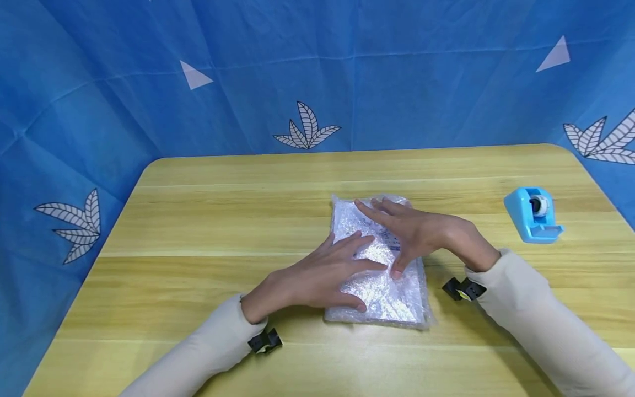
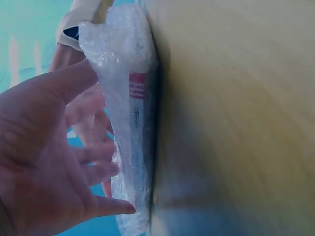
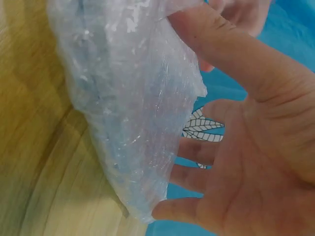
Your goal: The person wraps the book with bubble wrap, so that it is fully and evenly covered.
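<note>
A flat rectangular package (image 1: 384,300) wrapped in clear bubble wrap lies on the table. Through the wrap, a pale edge with red bars and small dark print shows in the left wrist view; what is inside cannot be told. My left hand (image 1: 322,275) spreads its fingers over the package's left side, palm down. Over the upper right part is my right hand (image 1: 421,229), fingers apart and its thumb near the middle of the wrap. In the right wrist view, the thumb and little fingertip of the right hand (image 3: 246,147) touch the bubble wrap (image 3: 128,98).
A light blue tape dispenser (image 1: 538,231) with a small roll stands on the right side of the wooden table (image 1: 198,220). Behind the table hangs a blue cloth (image 1: 397,99) with leaf and triangle prints. A black device sits at each cuff.
</note>
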Motion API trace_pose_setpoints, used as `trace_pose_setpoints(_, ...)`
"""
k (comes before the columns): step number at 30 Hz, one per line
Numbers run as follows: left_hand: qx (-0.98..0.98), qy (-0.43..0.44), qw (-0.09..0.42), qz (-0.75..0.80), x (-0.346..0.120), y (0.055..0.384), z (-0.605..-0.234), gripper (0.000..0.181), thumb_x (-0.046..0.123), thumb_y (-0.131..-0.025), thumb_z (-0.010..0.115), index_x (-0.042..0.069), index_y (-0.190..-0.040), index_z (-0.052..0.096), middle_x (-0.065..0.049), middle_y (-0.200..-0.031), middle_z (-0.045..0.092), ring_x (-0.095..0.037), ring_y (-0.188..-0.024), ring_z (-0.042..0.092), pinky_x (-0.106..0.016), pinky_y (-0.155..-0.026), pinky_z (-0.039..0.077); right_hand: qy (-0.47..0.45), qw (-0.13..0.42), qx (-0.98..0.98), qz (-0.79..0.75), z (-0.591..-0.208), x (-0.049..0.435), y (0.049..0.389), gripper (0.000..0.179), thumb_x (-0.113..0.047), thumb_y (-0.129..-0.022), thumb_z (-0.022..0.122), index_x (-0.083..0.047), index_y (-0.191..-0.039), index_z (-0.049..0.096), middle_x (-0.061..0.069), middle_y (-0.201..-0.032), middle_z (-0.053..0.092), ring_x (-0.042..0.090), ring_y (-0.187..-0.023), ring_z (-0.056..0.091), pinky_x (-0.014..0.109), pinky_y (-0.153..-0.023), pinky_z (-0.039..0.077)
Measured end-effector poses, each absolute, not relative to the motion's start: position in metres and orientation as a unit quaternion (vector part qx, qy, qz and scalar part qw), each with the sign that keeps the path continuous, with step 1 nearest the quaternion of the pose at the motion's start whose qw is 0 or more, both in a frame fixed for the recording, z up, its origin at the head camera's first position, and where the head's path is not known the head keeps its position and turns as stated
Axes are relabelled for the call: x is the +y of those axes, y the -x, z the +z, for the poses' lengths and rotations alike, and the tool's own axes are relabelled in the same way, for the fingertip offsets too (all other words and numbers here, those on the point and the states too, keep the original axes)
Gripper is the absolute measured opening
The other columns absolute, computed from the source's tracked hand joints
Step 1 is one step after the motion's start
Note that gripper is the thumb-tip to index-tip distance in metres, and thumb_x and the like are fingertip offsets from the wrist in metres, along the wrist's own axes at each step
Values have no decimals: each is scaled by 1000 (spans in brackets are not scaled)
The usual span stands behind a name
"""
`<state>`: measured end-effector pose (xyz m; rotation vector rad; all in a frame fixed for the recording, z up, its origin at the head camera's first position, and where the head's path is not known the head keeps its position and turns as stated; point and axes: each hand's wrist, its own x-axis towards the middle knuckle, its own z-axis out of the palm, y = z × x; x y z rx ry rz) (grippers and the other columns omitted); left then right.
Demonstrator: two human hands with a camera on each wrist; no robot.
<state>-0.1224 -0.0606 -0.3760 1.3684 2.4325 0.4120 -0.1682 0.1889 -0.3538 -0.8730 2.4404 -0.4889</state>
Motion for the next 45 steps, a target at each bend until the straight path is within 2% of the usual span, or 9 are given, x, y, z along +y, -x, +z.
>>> trace_pose_setpoints(3, 864, -463, 139, 144, -61, 123, -377, 94, 57, -83, 81, 23, -161, 41, -18, -173, 8, -38, -159, 0, -65, -122, 12, 322, 247, 896, -182, -354, 189, 168, 141, -46, -66, 95, -17, -169, 3, 28, -170, 9, 50, -155, 1, 75, -117, 7)
trace_pose_setpoints(7, 880, -445, 119, 115, -59, 126, -380, 110, 69, -76, 80, 32, -166, 28, -20, -172, -12, -43, -155, -16, -75, -116, 0, 321, 245, 896, -186, -356, 190, 167, 141, -44, -67, 96, -16, -168, 2, 27, -170, 10, 50, -155, 1, 75, -117, 8)
trace_pose_setpoints(13, 880, -433, 172, 94, -54, 135, -380, 110, 72, -75, 78, 43, -165, 23, -18, -169, -22, -44, -152, -22, -77, -111, -11, 322, 247, 892, -199, -358, 191, 166, 141, -41, -68, 95, -16, -168, -1, 27, -170, 6, 49, -155, -1, 72, -118, 3)
trace_pose_setpoints(20, 857, -447, 232, 109, -52, 143, -379, 105, 66, -79, 79, 47, -164, 21, -20, -168, -25, -49, -150, -24, -83, -109, 9, 321, 249, 889, -213, -357, 192, 166, 142, -41, -67, 95, -15, -168, 0, 28, -170, 3, 50, -155, -3, 73, -118, 1)
trace_pose_setpoints(24, 851, -456, 239, 100, -53, 144, -377, 104, 65, -79, 79, 46, -164, 23, -20, -167, -28, -52, -149, -23, -83, -108, 14, 324, 248, 887, -218, -357, 192, 167, 143, -43, -66, 95, -14, -168, 0, 28, -170, 2, 50, -155, -4, 73, -117, 0)
trace_pose_setpoints(29, 856, -460, 224, 76, -55, 140, -376, 100, 67, -79, 76, 46, -163, 27, -19, -167, -27, -51, -149, -23, -84, -108, 13, 324, 249, 885, -222, -358, 192, 167, 142, -44, -66, 95, -13, -168, 0, 28, -170, 2, 51, -154, -5, 74, -117, 0)
trace_pose_setpoints(34, 860, -479, 175, 13, -55, 132, -373, 97, 75, -81, 64, 48, -164, 21, -24, -168, -18, -52, -152, -9, -85, -105, 18, 318, 250, 888, -217, -357, 192, 167, 141, -43, -67, 95, -15, -168, 1, 27, -170, 2, 51, -155, -5, 75, -116, 1)
trace_pose_setpoints(41, 855, -477, 201, 32, -54, 131, -372, 94, 71, -83, 65, 53, -162, 17, -21, -169, -18, -53, -152, -3, -83, -107, 18, 314, 251, 891, -210, -357, 191, 167, 141, -42, -66, 96, -15, -168, 2, 27, -171, 3, 50, -155, -4, 75, -116, 2)
trace_pose_setpoints(45, 858, -486, 170, 3, -53, 130, -372, 94, 75, -83, 61, 52, -163, 16, -23, -169, -20, -57, -150, -1, -83, -105, 24, 311, 256, 890, -212, -356, 191, 167, 141, -43, -66, 95, -16, -168, 2, 28, -170, 2, 50, -155, -5, 76, -115, 2)
